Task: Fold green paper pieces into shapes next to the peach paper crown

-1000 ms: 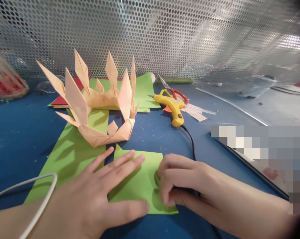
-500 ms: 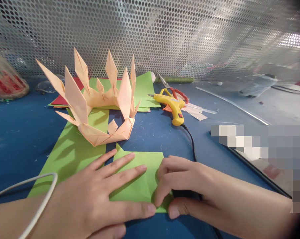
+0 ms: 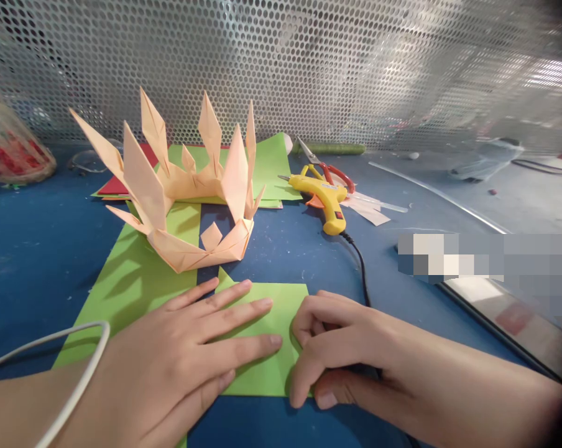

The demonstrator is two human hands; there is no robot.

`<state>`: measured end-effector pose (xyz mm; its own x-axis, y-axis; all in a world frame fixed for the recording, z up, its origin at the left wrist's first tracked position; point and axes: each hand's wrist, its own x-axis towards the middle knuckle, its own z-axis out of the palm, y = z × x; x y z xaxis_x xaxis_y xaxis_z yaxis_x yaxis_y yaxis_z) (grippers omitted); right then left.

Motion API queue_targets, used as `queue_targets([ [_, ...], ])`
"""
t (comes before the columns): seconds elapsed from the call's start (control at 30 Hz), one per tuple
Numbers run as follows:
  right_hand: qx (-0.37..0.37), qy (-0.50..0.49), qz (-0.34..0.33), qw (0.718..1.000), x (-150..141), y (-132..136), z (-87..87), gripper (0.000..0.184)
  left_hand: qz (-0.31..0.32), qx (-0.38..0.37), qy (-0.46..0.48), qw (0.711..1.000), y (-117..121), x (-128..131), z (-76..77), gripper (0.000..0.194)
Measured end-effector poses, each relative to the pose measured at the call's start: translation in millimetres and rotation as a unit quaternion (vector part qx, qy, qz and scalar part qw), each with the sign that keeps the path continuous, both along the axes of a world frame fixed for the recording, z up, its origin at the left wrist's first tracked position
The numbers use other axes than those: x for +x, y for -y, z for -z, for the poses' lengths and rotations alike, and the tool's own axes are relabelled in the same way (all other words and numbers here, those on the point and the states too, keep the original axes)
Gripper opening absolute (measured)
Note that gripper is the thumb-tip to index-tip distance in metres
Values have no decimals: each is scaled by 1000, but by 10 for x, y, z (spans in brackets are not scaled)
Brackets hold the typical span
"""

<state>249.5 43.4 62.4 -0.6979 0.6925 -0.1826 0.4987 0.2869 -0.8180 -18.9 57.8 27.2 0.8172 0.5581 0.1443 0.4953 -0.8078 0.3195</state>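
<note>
A small folded piece of green paper [image 3: 262, 378] lies on the blue table in front of me, with a pointed corner sticking up at its far left. My left hand [image 3: 178, 348] rests flat on its left part, fingers spread. At the right edge my right hand [image 3: 341, 336] is curled, index finger and thumb close together around the near right corner. Its palm side is hidden. Just beyond stands a peach paper crown [image 3: 197, 255] of folded pointed pieces. A longer green sheet [image 3: 117, 274] reaches from under the crown to beneath my left hand.
A yellow glue gun [image 3: 327, 199] with a black cord lies by red-handled scissors [image 3: 339, 180] and paper scraps. Coloured sheets [image 3: 271, 168] are stacked behind the crown. A phone-like device [image 3: 509, 317] sits right, a jar [image 3: 17, 149] far left. A white cable [image 3: 92, 361] crosses my left wrist.
My left index finger has moved away from the paper's near edge, farther up the sheet, and the thumb has drawn in. My right index finger has slid slightly down to the near corner.
</note>
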Motion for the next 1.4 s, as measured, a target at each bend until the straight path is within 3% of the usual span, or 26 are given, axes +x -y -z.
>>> queue_targets([
  [0.13, 13, 8, -9, 1000, 13, 14, 8, 27, 2, 21, -38, 999, -21, 1, -5, 53],
  [0.3, 52, 37, -43, 997, -14, 22, -38, 42, 31, 46, -63, 996, -47, -3, -10, 54],
  [0.47, 99, 77, -94, 988, -30, 5, -102, 50, 0, 37, -47, 998, -10, -8, -21, 47],
  [0.63, 153, 90, -129, 976, -23, 37, -42, 61, 19, 42, -82, 996, -41, 2, -35, 51],
  [1.0, 204, 95, -135, 965, -31, 69, 36, 59, 21, 85, -70, 994, -25, -31, -29, 57],
  [1.2, 262, 126, -137, 947, -53, 85, 122, 43, 19, 101, -65, 993, -23, -4, -25, 55],
  [1.4, 323, 92, -105, 936, -75, 64, 90, 39, -12, 128, -92, 987, 56, -19, -6, 57],
])
